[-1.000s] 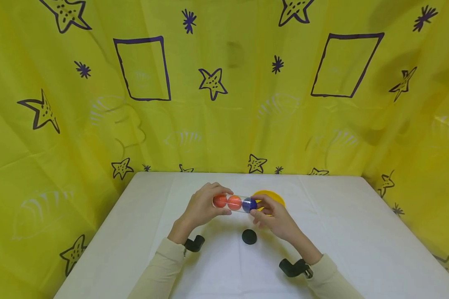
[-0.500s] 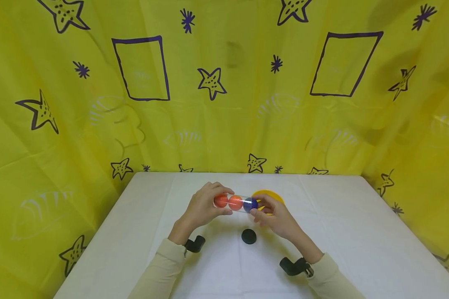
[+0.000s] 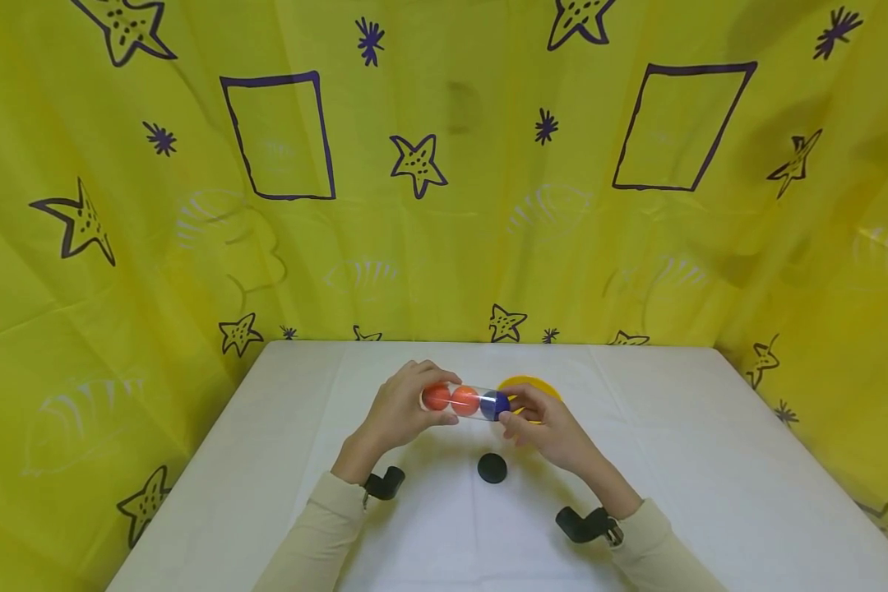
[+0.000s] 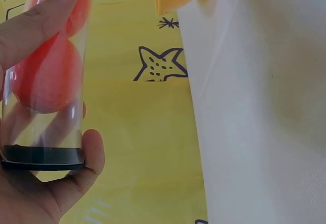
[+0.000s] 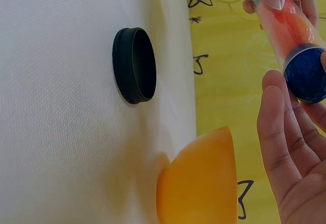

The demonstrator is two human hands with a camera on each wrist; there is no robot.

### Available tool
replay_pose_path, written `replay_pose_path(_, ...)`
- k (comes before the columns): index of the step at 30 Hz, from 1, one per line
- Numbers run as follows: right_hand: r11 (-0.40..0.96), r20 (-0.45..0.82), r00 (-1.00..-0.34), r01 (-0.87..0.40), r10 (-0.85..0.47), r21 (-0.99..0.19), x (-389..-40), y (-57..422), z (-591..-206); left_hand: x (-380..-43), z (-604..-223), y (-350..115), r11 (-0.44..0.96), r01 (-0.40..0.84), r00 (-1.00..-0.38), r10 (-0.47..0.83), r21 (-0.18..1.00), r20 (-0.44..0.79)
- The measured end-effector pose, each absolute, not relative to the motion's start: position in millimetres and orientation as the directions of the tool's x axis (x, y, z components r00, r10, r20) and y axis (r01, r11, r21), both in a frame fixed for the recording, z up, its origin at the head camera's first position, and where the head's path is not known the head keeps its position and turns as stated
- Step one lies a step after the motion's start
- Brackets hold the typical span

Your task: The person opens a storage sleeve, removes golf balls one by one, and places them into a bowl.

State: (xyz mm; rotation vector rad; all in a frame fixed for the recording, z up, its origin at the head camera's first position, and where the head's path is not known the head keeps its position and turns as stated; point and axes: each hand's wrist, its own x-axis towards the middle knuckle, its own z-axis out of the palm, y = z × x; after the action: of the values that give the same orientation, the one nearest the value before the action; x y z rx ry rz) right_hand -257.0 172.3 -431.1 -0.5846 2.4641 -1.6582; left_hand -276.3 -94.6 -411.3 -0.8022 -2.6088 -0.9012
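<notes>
Holds the tube [image 3: 474,402] sideways in the left grip [image 3: 405,407], open end toward the right, and pinches the blue ball [image 5: 305,77] there with the right grip [image 3: 551,426].

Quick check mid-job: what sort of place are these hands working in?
Probably a curtained-off recording booth. A yellow starfish-print curtain hangs behind and to both sides, a white-covered table stands within it, and a black wrist-worn device hints at filming.

Soft shadows on the table [image 3: 681,469], glare on the tube [image 3: 464,400]; wrist views seem dimmer.
</notes>
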Motion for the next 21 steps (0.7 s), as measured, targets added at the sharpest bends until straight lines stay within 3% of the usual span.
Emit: replay_pose_path(21,0.323,0.087,-0.911,-0.23,-0.403,-0.918,-261.3,176.2,-433.3,-278.3,-413.7,-95.8,0.631,0.584,-0.81,0.404,0.511,0.426)
